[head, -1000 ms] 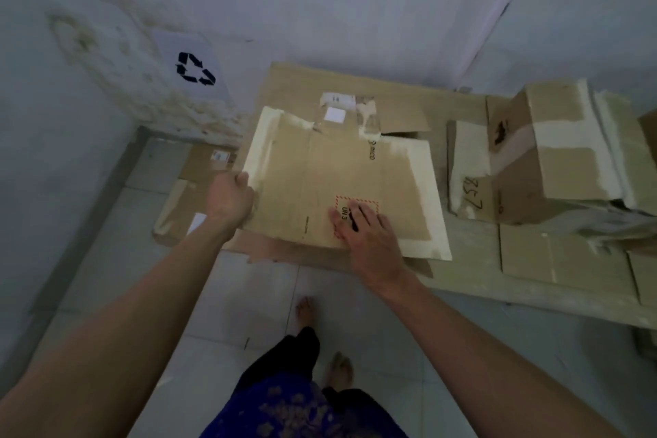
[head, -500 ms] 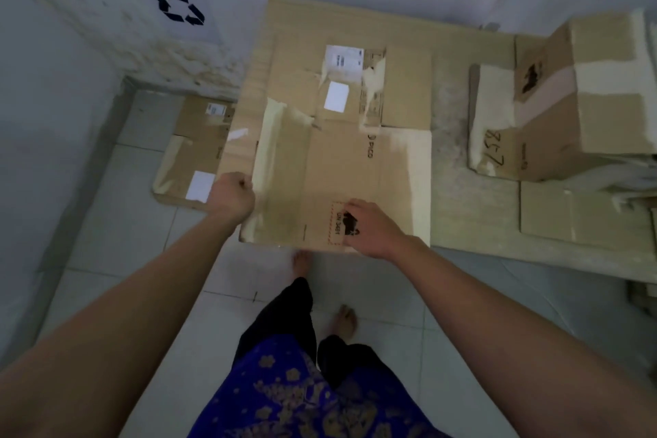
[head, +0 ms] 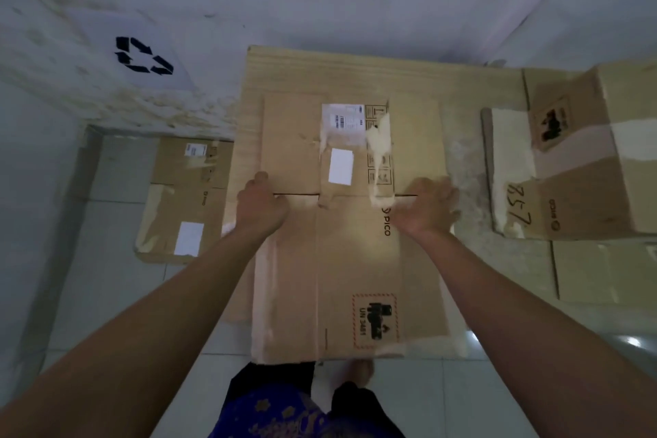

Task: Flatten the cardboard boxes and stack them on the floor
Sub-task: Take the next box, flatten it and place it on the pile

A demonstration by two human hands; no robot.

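A flattened brown cardboard box [head: 355,260] with a PICO print and a red-framed label lies on a large cardboard sheet [head: 480,89] on the floor, its near end over the white tiles. My left hand [head: 261,204] holds the box's left edge at the middle fold, fingers curled and thumb up. My right hand [head: 426,210] rests on the box near its right edge at the same fold; it is blurred, its fingers spread. A box that still stands up [head: 586,153], marked 357, sits to the right.
A flattened box [head: 185,199] with white labels lies on the floor in the left corner. A recycling sign [head: 144,55] hangs on the stained wall. More flat cardboard [head: 604,270] lies at right. My bare foot [head: 361,370] stands at the box's near edge.
The flattened box came down from a raised tilt to lie flat on the sheet. Both hands moved from its near end up to the middle fold; the view dropped closer.
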